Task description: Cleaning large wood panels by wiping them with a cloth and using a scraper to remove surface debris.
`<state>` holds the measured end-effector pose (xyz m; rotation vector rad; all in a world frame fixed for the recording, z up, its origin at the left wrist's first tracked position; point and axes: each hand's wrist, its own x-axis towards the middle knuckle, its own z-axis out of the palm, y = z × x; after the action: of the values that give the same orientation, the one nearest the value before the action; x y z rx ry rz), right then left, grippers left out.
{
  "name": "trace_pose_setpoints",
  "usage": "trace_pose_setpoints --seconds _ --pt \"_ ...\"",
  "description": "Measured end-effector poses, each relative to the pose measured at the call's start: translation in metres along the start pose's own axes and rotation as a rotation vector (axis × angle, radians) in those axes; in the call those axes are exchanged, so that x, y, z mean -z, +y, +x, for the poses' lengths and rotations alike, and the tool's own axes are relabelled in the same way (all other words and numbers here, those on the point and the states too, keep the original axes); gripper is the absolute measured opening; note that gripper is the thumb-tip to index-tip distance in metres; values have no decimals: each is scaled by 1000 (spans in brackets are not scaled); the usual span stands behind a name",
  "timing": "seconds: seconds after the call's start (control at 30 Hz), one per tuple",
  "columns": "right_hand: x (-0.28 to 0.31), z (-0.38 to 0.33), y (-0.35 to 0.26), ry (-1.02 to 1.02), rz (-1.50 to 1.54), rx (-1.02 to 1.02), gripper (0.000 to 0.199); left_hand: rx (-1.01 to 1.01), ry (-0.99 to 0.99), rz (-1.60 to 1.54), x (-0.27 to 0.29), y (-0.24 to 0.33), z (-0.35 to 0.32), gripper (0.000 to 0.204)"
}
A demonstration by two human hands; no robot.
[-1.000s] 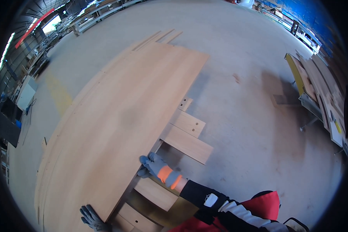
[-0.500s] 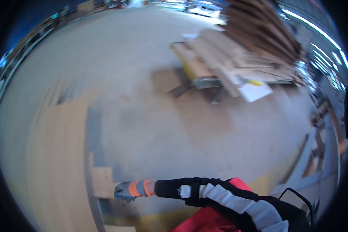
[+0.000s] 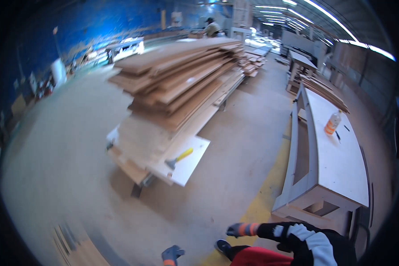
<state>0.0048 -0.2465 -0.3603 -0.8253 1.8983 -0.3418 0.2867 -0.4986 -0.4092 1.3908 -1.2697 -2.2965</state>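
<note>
Right hand, gloved with an orange cuff, swings out empty over the concrete floor, fingers loosely curled, gripping nothing. Left hand hangs low at the frame's bottom, also empty as far as I can tell. Nearest work sits ahead: one tall stack of boards on a low trolley, one yellow-handled hammer lying on the white sheet jutting from its base. One orange bottle stands on the long white tabletop to the right. Best approach, I'd judge: walk in square and watch those overhanging board ends. One other person stands far behind.
</note>
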Motion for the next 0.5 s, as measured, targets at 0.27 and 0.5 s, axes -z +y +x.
trace_pose_setpoints --seconds 0.27,0.5 --pt "73 -160 78 -26 138 -83 45 -178 -345 358 -221 165 -16 30" --pt "145 -201 129 546 612 -199 39 76 -333 1132 -149 148 43 37"
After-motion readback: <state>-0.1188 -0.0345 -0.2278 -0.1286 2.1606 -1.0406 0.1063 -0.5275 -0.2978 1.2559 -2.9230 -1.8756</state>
